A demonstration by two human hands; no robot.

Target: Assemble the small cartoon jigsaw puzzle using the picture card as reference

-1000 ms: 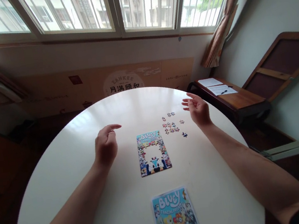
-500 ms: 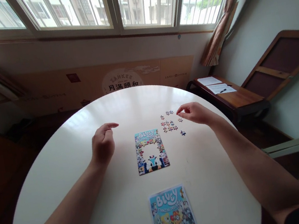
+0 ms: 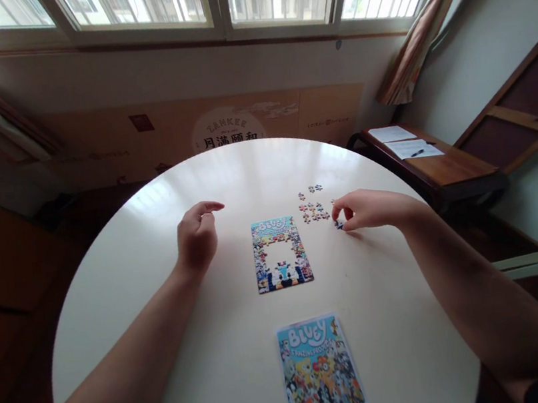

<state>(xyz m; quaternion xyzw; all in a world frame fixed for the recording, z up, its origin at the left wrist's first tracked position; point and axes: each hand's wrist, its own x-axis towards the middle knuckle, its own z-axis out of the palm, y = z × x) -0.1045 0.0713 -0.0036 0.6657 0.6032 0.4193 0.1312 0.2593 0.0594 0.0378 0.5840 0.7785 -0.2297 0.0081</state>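
Observation:
A partly assembled jigsaw puzzle (image 3: pixel 285 280) with a hole in its middle lies on the white round table (image 3: pixel 174 377). Several loose pieces (image 3: pixel 315 212) are grouped to its upper right. My right hand (image 3: pixel 364 209) is beside them, thumb and index finger closed around a dark blue piece (image 3: pixel 338 225) at the table surface. To the left of the puzzle, my left hand (image 3: pixel 198 235) rests with its index finger stretched out and the other fingers curled, holding nothing visible. A printed Bluey picture (image 3: pixel 319 369) lies nearer to me.
Beyond the table's right side stands a wooden bench (image 3: pixel 450 164) with papers (image 3: pixel 415 147) and a pen on it. A cardboard panel (image 3: pixel 173 135) is behind the table, under the windows.
My right hand has moved toward me, from beside the upper pieces down to the dark blue piece, and its fingertips have closed on it. The whole view has shifted slightly.

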